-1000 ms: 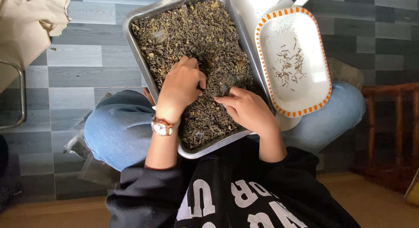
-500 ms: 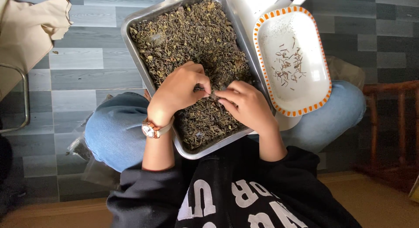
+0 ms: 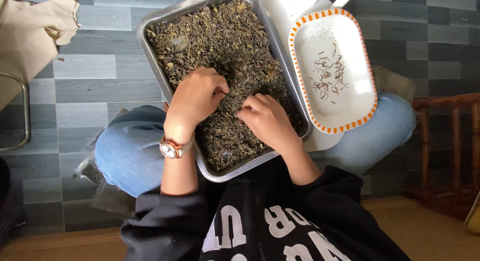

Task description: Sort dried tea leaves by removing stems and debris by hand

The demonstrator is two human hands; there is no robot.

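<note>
A steel tray rests on my lap, filled with dark dried leaves. My left hand, with a watch on its wrist, lies in the leaves with fingers curled, pinching at them. My right hand sits just beside it, fingertips pinched together in the leaves near the left hand's thumb. Whether either pinch holds a piece is hidden by the fingers. To the right, a white oval dish with an orange-patterned rim holds several thin stems.
A beige cloth bag lies at the upper left on grey plank flooring. A metal frame shows at the left edge. A wooden chair frame stands at the right. A clear plastic bag lies under my left knee.
My left hand has curled from flat into a pinch and drawn toward the right hand. The right hand's fingers closed in on the same spot among the leaves.
</note>
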